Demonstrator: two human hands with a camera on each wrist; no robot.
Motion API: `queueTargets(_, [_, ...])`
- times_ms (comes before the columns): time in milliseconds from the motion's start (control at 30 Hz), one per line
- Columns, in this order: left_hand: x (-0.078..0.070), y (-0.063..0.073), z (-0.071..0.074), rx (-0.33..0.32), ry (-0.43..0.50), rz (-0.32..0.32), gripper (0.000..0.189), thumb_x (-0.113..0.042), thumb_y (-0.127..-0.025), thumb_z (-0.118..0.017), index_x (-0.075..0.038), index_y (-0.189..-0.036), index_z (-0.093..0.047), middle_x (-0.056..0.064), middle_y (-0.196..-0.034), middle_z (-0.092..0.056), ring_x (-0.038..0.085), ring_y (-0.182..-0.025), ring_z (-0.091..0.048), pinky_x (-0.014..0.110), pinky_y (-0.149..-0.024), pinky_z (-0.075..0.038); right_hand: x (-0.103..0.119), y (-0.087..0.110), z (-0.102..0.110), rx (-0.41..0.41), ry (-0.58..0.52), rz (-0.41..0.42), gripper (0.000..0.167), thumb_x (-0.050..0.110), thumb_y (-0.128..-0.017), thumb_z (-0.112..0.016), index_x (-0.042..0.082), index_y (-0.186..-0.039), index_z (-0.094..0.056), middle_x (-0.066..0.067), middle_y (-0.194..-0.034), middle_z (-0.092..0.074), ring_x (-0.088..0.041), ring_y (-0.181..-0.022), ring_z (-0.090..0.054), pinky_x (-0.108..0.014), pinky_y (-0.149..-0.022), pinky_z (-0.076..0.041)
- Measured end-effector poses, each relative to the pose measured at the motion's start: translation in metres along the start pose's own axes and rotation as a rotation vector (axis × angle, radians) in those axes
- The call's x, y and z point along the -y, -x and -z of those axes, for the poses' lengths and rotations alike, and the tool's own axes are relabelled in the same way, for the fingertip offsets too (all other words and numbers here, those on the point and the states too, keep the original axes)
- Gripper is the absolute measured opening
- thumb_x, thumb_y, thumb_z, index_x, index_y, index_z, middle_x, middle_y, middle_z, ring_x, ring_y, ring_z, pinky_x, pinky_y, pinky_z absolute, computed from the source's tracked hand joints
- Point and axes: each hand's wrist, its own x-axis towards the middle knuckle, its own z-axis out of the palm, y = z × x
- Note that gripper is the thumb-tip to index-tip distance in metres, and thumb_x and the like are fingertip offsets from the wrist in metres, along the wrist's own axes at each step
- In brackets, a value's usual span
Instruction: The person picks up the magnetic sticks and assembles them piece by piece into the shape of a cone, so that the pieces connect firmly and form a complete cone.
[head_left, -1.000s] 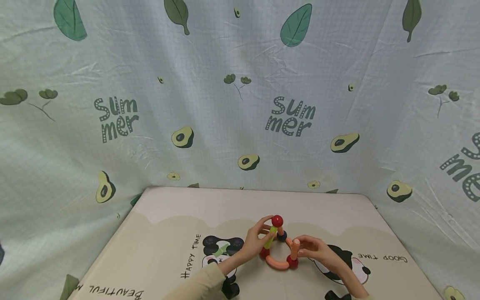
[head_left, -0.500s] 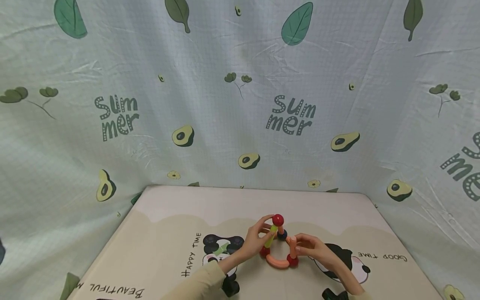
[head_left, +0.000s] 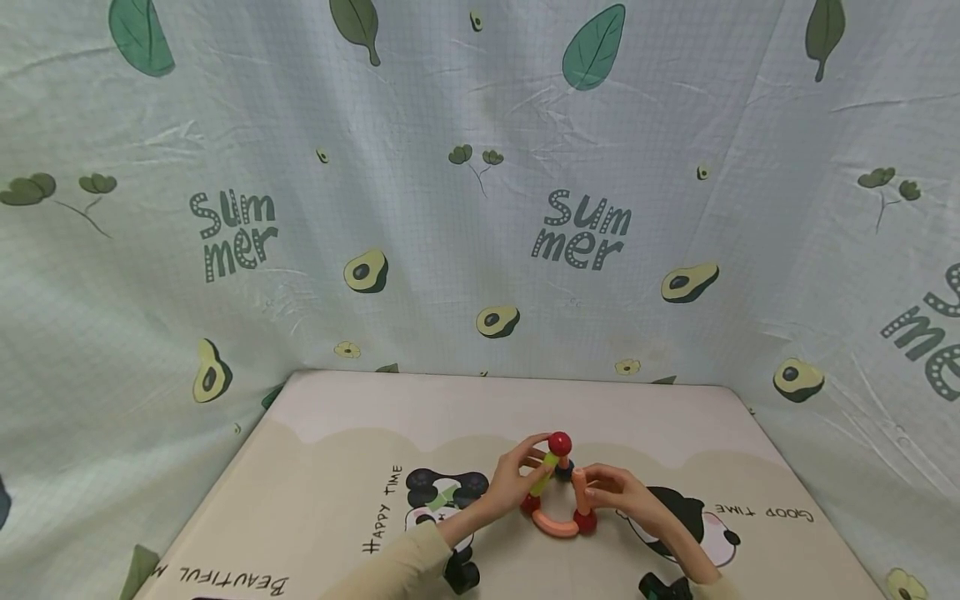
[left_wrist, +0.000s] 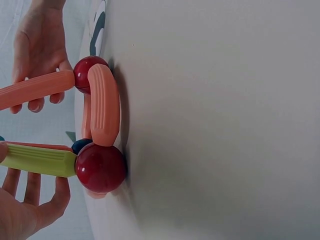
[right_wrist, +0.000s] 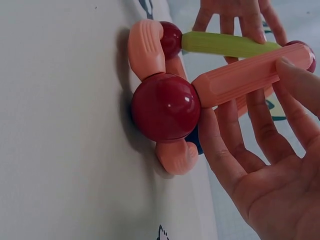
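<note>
A magnetic ball-and-rod toy stands on the table in a ring of curved orange rods (head_left: 555, 525) joined by red balls and a dark blue ball (head_left: 564, 471). My left hand (head_left: 512, 483) holds a yellow-green rod (left_wrist: 42, 160) that rises from one red ball (left_wrist: 101, 168) and leans inward. At its top sits another red ball (head_left: 559, 443), from which an orange rod runs down toward the blue ball. My right hand (head_left: 624, 493) pinches a straight orange rod (right_wrist: 250, 75) standing on the near right red ball (right_wrist: 166, 107); its upper end leans toward the top ball.
The pale tabletop (head_left: 337, 467) carries printed pandas and lettering. A patterned cloth (head_left: 420, 208) hangs behind and around it. A dark object (head_left: 664, 587) shows by my right wrist at the lower edge of the head view.
My right hand has tipped the straight orange rod leftward, bringing its upper end closer to the top red ball. That ball has shifted slightly right, with my left hand still on the yellow-green rod.
</note>
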Motion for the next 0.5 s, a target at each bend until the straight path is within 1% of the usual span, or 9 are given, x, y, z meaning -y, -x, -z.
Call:
queueTargets(133, [0.0001,0.0004,-0.0008,0.008,-0.004,0.010,0.041,-0.003,-0.086,-0.053,-0.004,-0.126,-0.045,0.023,-0.102,-0.061,0.037,-0.091,-0.059,0.028,-0.071,-0.050,0.0027,-0.0018,-0.0016,-0.011,0.026,-0.018,0.038,0.015,-0.091,-0.048,-0.004,-0.123,-0.044,-0.004,-0.113,-0.057,-0.007,-0.095,-0.058,-0.029,-0.080,-0.049])
queueTargets(200, [0.0002,0.0006,-0.0014,0.010,-0.013,0.012,0.040,-0.004,-0.086,-0.053,-0.004,-0.126,-0.046,0.023,-0.103,-0.061,0.037,-0.092,-0.059,0.029,-0.071,-0.051,0.0036,-0.0026,-0.0018,-0.019,0.037,-0.026,0.038,0.016,-0.091,-0.048,-0.003,-0.124,-0.044,-0.005,-0.114,-0.057,-0.008,-0.095,-0.057,-0.030,-0.080,-0.049])
queueTargets(367, [-0.0006,0.0011,-0.0022,0.012,-0.022,0.019,0.039,-0.005,-0.087,-0.053,-0.003,-0.125,-0.046,0.022,-0.103,-0.061,0.036,-0.092,-0.059,0.027,-0.071,-0.051,0.0025,-0.0039,-0.0018,-0.050,0.048,-0.049,0.039,0.017,-0.091,-0.048,-0.004,-0.124,-0.043,-0.001,-0.113,-0.057,-0.008,-0.096,-0.057,-0.033,-0.080,-0.049])
queueTargets(500, [-0.0023,0.0017,-0.0019,0.017,-0.020,0.031,0.040,-0.004,-0.087,-0.053,-0.004,-0.126,-0.045,0.022,-0.104,-0.061,0.036,-0.093,-0.059,0.024,-0.071,-0.050,0.0020,-0.0046,-0.0025,-0.079,0.048,-0.066,0.041,0.017,-0.091,-0.049,-0.005,-0.124,-0.042,-0.005,-0.114,-0.056,-0.010,-0.097,-0.055,-0.037,-0.080,-0.049])
